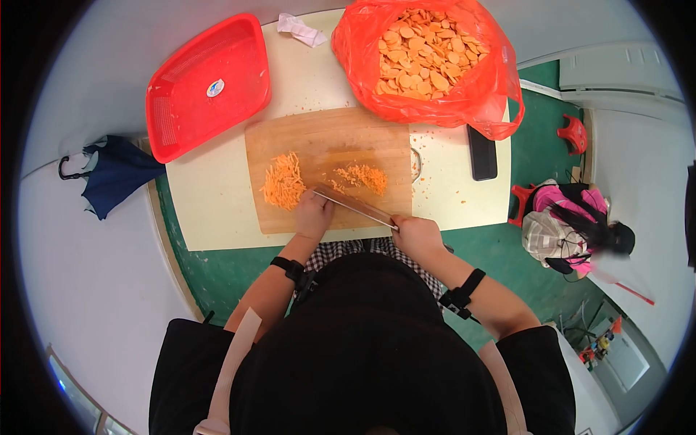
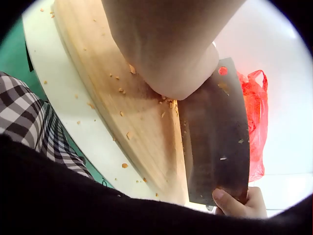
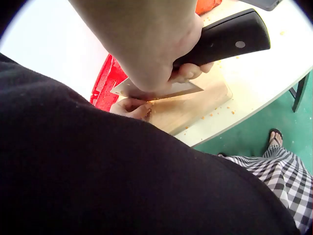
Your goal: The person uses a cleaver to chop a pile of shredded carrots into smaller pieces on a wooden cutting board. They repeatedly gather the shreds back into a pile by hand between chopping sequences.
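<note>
My right hand grips the black handle of a broad cleaver, its thumb lying along the blade. The cleaver's edge is down at the wooden cutting board, near the board's front edge. Close against the far end of the blade, my left hand bends its fingers down to the board. Orange bits show under it by the edge; I cannot tell what its fingers hold. A heap of carrot shreds lies left of the blade, and a smaller pile of carrot shreds lies beyond it.
A red plastic bag full of carrot slices stands at the back right. At the back left is a red basket. A black phone lies right of the board, a crumpled paper at the back. Another person is on the right.
</note>
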The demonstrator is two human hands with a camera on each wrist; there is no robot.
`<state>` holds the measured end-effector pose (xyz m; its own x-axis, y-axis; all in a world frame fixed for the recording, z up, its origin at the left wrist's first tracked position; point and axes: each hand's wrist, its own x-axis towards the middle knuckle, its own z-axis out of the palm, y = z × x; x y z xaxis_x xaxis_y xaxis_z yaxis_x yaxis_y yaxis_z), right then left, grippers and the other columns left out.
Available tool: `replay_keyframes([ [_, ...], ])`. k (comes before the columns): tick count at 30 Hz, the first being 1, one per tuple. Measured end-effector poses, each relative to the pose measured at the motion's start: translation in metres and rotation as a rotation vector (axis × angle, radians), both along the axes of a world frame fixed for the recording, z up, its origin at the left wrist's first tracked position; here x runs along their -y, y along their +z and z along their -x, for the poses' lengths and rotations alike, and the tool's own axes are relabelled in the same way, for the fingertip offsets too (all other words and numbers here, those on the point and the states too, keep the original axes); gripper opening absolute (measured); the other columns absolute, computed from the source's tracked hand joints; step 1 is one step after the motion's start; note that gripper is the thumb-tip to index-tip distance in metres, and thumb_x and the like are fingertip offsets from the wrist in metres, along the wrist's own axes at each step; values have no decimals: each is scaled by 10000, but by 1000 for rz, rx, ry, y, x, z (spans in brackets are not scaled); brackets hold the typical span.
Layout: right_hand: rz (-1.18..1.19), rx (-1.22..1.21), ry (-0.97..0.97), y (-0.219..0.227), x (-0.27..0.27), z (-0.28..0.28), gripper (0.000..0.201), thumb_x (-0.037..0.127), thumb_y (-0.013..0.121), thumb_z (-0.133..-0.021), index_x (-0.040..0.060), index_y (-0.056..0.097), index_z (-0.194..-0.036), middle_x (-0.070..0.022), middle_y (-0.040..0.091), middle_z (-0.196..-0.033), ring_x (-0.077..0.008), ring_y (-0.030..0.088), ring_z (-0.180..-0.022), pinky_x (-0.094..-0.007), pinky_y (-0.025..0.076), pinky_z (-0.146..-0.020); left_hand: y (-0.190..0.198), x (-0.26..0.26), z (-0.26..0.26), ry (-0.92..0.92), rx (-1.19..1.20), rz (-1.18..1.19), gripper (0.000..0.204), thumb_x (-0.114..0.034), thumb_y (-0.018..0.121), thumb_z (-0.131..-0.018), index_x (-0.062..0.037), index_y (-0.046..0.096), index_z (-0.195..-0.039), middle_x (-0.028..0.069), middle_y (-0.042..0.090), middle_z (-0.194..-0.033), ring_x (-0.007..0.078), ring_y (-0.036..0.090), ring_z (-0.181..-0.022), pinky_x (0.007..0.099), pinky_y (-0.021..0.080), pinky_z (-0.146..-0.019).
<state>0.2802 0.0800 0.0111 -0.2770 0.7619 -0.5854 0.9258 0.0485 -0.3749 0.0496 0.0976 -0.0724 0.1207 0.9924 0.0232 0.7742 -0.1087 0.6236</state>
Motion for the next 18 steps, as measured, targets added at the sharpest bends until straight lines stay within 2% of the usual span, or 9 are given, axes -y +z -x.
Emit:
replay_keyframes([
  [4,-11,-30,-24,2,5,-1,138,207,542,-799,91,600,-848,-124,614,-654,-284,619,-624,-404,495,-566,-3,0,1,4,23,-34,147,-66,642,-683,-40,627,-827,111,603,-821,303,584,-786,374,492,-663],
  [8,-7,-45,-33,0,8,3,138,200,545,-796,90,596,-862,-120,615,-651,-285,620,-625,-403,496,-569,-4,2,1,17,4,37,143,-76,649,-694,-33,630,-829,124,609,-832,305,585,-782,375,491,-654],
  [15,-12,-3,-23,-14,-6,24,139,191,538,-787,67,589,-822,-123,632,-675,-286,634,-652,-402,505,-580,-3,1,1,47,-5,78,127,-106,657,-716,-27,637,-814,144,607,-814,317,584,-760,384,481,-642],
  [18,-3,-14,-18,-8,-5,14,137,191,535,-790,68,590,-815,-128,630,-676,-290,632,-643,-402,505,-577,0,0,0,44,-41,90,126,-94,654,-682,-39,636,-793,110,607,-794,289,591,-749,371,495,-620],
])
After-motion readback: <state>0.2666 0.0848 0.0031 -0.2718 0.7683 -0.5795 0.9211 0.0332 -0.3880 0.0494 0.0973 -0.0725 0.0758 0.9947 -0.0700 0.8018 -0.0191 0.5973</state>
